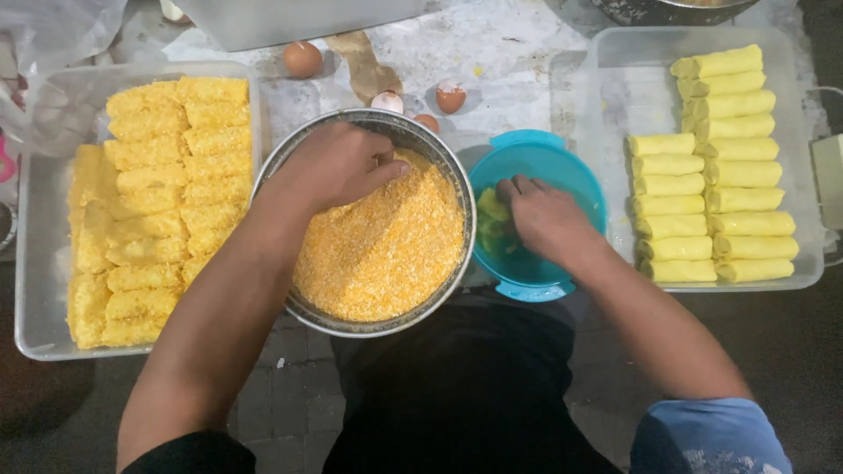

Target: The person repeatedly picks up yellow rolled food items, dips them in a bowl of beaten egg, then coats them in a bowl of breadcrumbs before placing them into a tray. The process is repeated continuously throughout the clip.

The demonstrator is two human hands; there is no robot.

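Note:
My left hand [334,167] rests in a round metal bowl [290,149] filled with orange-yellow breadcrumbs [386,241], its fingers curled at the far side of the crumbs; what they hold is hidden. My right hand [544,215] reaches into a blue plastic bowl [562,158] and touches a yellow roll [492,211] lying in liquid there. To the right, a clear tray [606,96] holds several plain yellow rolls [711,206] in two columns. On the left, another clear tray [39,290] is packed with crumb-coated rolls [167,193].
A whole brown egg [303,59] and broken eggshells [450,95] lie on the stained white surface behind the bowls. A clear plastic bag [53,31] sits at the top left. A dark pot rim [667,9] shows at the top right.

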